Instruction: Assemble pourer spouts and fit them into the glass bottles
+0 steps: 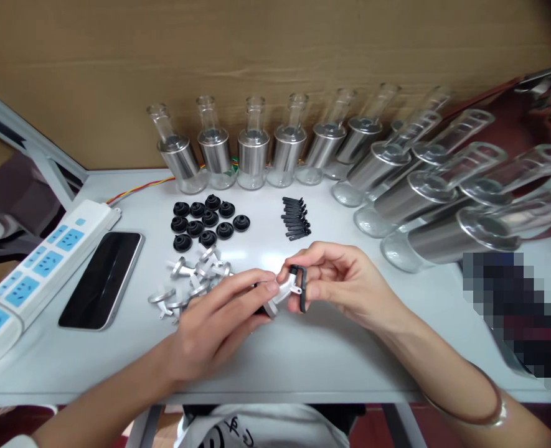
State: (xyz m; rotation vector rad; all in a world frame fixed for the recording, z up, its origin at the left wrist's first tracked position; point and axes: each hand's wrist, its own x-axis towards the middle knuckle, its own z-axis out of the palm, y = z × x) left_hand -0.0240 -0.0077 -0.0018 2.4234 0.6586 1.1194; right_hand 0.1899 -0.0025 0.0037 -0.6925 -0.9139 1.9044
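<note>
Counter (303, 354): pale and smooth-looking; through my view it carries everything, and the spout is held above its near half.
Bottles (254, 152): glass with metal sleeves, standing along the back and right side; I judge them the fragile things here.
Left hand (219, 311): my fingers curl over the wide end of the spout, gripping it.
Right hand (340, 280): my thumb and fingers pinch the black handle at the narrow end.
Silver spout (282, 291): between my 2 hands, clear of the bottles. I expect it light, stiff and a bit slick; I would hold it round the wide rim, leaving the small side tab free.
Loose spouts (180, 269): heaped beside my left hand; hard and tangle-prone, I think, so best taken 1 at a time.
Black caps (210, 217): clustered behind that heap; probably rubbery and easy to grip by the edge.
Black handle (303, 289): thin; I guess stiff plastic, best pinched along its flat length.
Black sticks (296, 219): piled beyond my right hand, likely light and easily scattered.
</note>
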